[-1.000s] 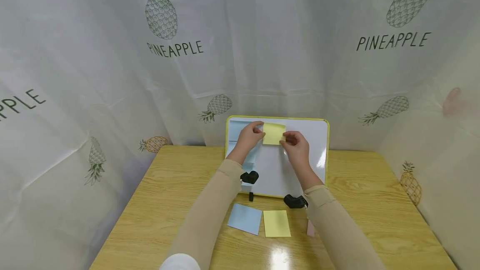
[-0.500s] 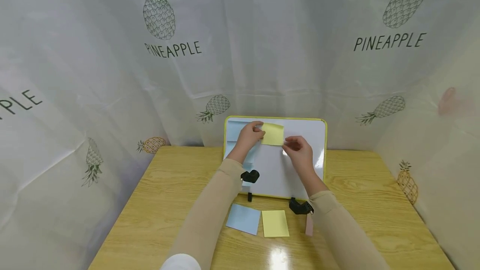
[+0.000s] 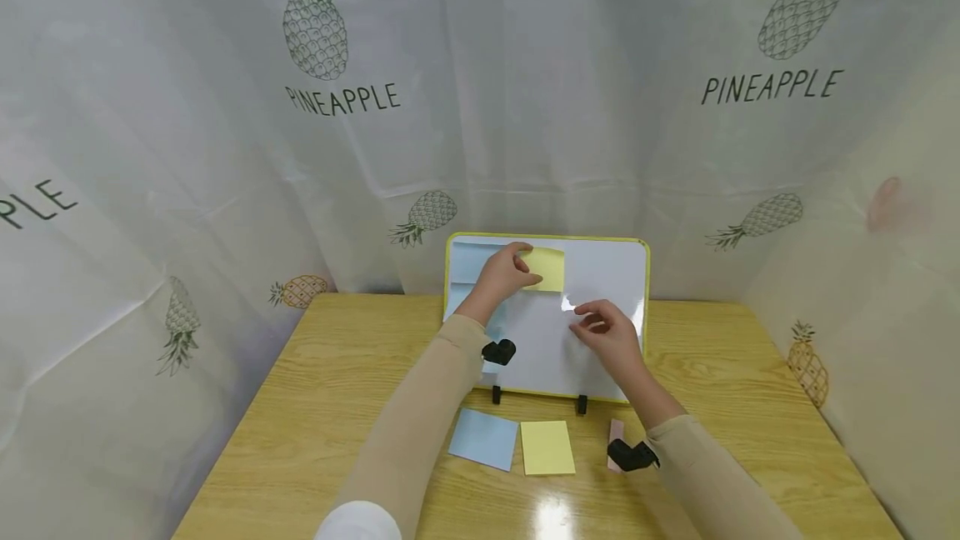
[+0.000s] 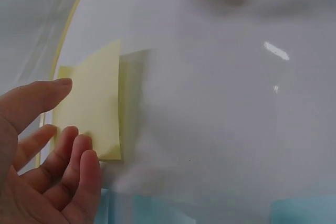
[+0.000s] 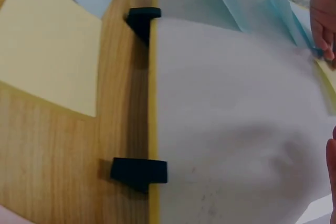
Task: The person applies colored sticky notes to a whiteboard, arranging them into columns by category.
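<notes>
A yellow sticky note (image 3: 552,270) (image 4: 97,103) sticks to the upper part of the whiteboard (image 3: 540,348), its free edge lifting off the surface. My left hand (image 3: 498,283) is at the note's left side. In the left wrist view, the thumb lies over the note and the loosely bent fingers rest by its lower edge, without pinching it. My right hand (image 3: 611,340) hovers in front of the board, lower right of the note, fingers loosely curled around nothing. Light blue sticky notes (image 3: 471,263) run down the board's left side, partly behind my left hand and arm.
On the wooden table (image 3: 337,440) before the board lie a blue sticky note pad (image 3: 485,438), a yellow pad (image 3: 547,448) and a pink one (image 3: 616,432), partly covered by the right wrist camera. Black feet (image 3: 582,405) support the board's lower edge. A pineapple-print curtain (image 3: 525,107) hangs behind.
My right hand has let go of the yellow note's right edge and moved down and to the right. My left hand stays by the note, its fingers now looser and spread apart.
</notes>
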A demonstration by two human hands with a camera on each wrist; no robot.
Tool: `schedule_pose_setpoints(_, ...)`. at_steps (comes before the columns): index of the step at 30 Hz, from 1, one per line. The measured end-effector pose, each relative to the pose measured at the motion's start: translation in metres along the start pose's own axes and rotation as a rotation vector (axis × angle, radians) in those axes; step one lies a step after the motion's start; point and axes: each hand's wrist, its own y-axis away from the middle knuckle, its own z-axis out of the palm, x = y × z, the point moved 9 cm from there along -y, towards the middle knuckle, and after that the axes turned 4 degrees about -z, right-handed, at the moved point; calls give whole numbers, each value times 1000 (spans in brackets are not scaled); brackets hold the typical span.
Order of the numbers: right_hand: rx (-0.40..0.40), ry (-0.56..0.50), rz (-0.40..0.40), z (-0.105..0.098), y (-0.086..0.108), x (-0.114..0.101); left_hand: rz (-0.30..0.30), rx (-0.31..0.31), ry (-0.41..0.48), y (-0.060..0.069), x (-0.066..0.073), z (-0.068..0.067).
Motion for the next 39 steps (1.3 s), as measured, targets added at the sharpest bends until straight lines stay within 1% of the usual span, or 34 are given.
schedule_pose_setpoints(8,-84,21,-54,2,23,2,75,-38,-209,-3,12,11)
schedule_pose_setpoints(11,-102,27,-70,1,31,5,87,-62,-266,-4,16,16)
schedule_pose_setpoints(13,-112,32,-76,0,37,4,92,-76,-283,-4,18,18)
schedule_pose_setpoints(18,-134,37,-75,-1,50,7,100,-105,-287,-9,19,23)
schedule_pose_setpoints(23,-140,21,-87,-2,62,14,105,-141,-302,-14,21,26)
schedule_pose_setpoints(28,-151,12,-64,-2,74,21,121,-187,-324,-19,26,30)
schedule_pose_setpoints(32,-170,28,-47,1,82,25,129,-206,-331,-19,29,33)
schedule_pose_setpoints(34,-177,31,-47,3,86,23,131,-215,-325,-18,30,35)
schedule_pose_setpoints(36,-174,30,-57,3,89,17,140,-226,-305,-17,31,37)
schedule_pose_setpoints(39,-171,19,-64,3,93,3,177,-260,-259,-11,32,43)
